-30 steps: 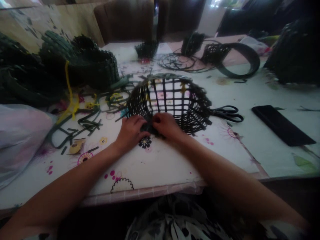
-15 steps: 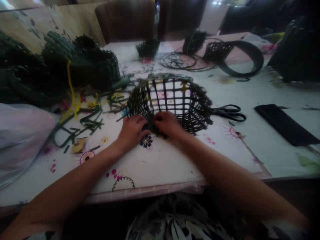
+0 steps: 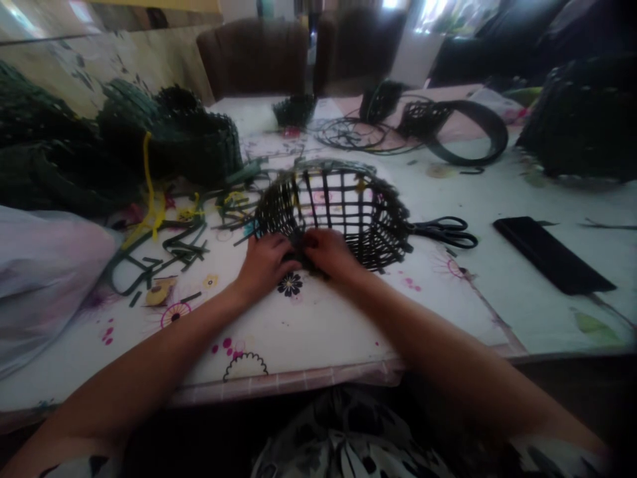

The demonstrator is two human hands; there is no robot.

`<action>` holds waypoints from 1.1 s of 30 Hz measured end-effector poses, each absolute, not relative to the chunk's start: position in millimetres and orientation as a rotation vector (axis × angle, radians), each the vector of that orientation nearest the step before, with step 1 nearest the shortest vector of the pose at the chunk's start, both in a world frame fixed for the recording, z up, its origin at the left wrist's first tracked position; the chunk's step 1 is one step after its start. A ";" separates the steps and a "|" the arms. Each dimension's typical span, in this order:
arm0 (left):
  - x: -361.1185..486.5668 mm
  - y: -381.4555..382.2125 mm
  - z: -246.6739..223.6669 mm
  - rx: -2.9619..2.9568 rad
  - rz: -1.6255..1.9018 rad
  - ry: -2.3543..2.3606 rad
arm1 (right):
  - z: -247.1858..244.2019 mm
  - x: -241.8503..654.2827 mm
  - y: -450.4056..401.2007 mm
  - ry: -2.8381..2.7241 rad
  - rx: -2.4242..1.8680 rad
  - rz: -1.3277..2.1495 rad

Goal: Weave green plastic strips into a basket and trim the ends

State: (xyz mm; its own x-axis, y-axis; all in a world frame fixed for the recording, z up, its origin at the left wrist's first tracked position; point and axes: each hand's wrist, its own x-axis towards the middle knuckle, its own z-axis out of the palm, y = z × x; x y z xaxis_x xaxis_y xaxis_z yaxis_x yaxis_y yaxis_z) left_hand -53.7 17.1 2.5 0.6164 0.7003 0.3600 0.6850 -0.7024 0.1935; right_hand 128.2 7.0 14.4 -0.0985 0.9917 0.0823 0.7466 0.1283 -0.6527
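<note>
A dark green woven basket (image 3: 343, 206) of open lattice lies on the table in front of me, its mouth turned partly towards me. My left hand (image 3: 269, 262) grips the near left part of its rim, thumb and fingers curled round the edge. Close beside it, my right hand (image 3: 331, 252) is closed on the same near rim, fingertips pinched together. What exactly lies between the right fingertips is hidden. Black-handled scissors (image 3: 448, 231) rest against the basket's right side, their blades out of sight.
Cut green strips (image 3: 184, 249) and a yellow strip (image 3: 147, 186) litter the left. Dark woven baskets (image 3: 199, 143) stand behind them, with a white plastic bag (image 3: 50, 285) nearer. A black phone-like slab (image 3: 552, 255) lies right. Farther back are a coiled band (image 3: 490, 133) and thin coils (image 3: 353, 136).
The view has tilted up slightly and shifted, so background things sit lower. Both hands stay at the near rim of the basket; the right hand has moved only slightly.
</note>
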 end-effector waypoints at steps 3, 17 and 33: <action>-54.3 17.6 0.3 2.800 0.678 1.188 | 13.6 125.3 9.7 -2.014 -1.720 0.534; -52.5 13.3 1.6 2.828 0.661 1.205 | 16.1 122.8 11.4 -2.198 -1.724 0.392; -60.0 17.0 -0.5 2.802 0.721 1.125 | 23.8 131.7 10.8 -1.972 -1.695 0.629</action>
